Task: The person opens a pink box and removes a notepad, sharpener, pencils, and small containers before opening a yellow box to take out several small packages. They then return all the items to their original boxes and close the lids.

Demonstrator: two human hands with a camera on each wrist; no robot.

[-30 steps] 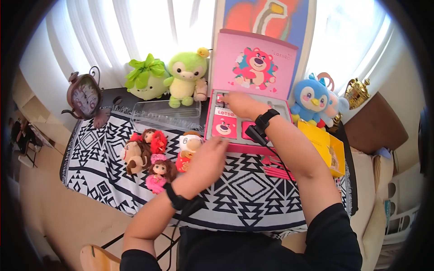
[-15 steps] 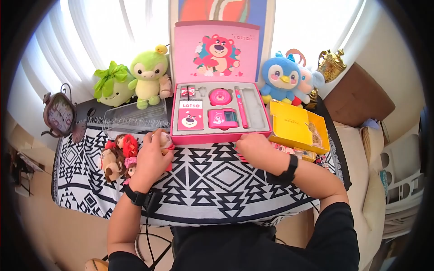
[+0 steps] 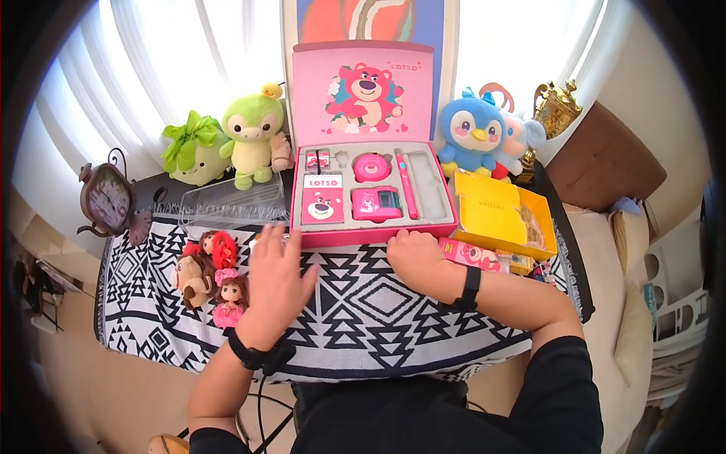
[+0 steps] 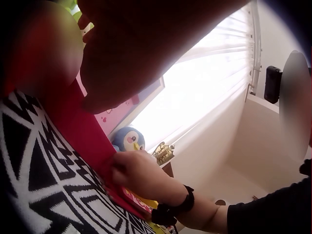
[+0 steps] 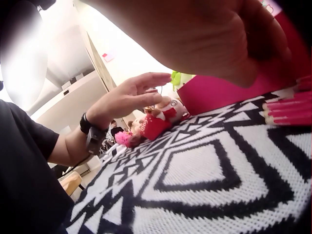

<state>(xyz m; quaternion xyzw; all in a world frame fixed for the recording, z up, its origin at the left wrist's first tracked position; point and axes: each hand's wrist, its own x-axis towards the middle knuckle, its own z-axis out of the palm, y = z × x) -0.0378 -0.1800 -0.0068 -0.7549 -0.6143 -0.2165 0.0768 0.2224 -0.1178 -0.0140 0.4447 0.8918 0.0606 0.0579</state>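
A pink gift box (image 3: pixel 355 240) stands with its lid (image 3: pixel 364 91) raised, a bear printed inside it. Its grey tray holds a LOTSO notepad (image 3: pixel 323 200), a round pink case (image 3: pixel 372 167), a pink boxy item with a dark window (image 3: pixel 376 203) and a pink pen (image 3: pixel 407 185). By the box's front left corner, my left hand (image 3: pixel 281 280) has straight, spread fingers and holds nothing. It covers most of a plush toy in a red outfit (image 5: pixel 157 126). My right hand (image 3: pixel 420 259) is loosely curled at the front right edge, nothing visible in its grasp, close to pink sticks (image 5: pixel 290 108).
Dolls (image 3: pixel 229 298) and a brown plush (image 3: pixel 195 281) lie left. Behind them are a clear plastic cover (image 3: pixel 231 203), green plush toys (image 3: pixel 255 132) and a clock (image 3: pixel 108 195). On the right are a yellow box (image 3: pixel 491 208), a pink packet (image 3: pixel 473 255) and a blue penguin plush (image 3: pixel 470 132).
My right hand has left the tray's small item for the box's front right. My left hand moved to the plush toy, then shifted slightly right, spreading its fingers. The head view has also shifted.
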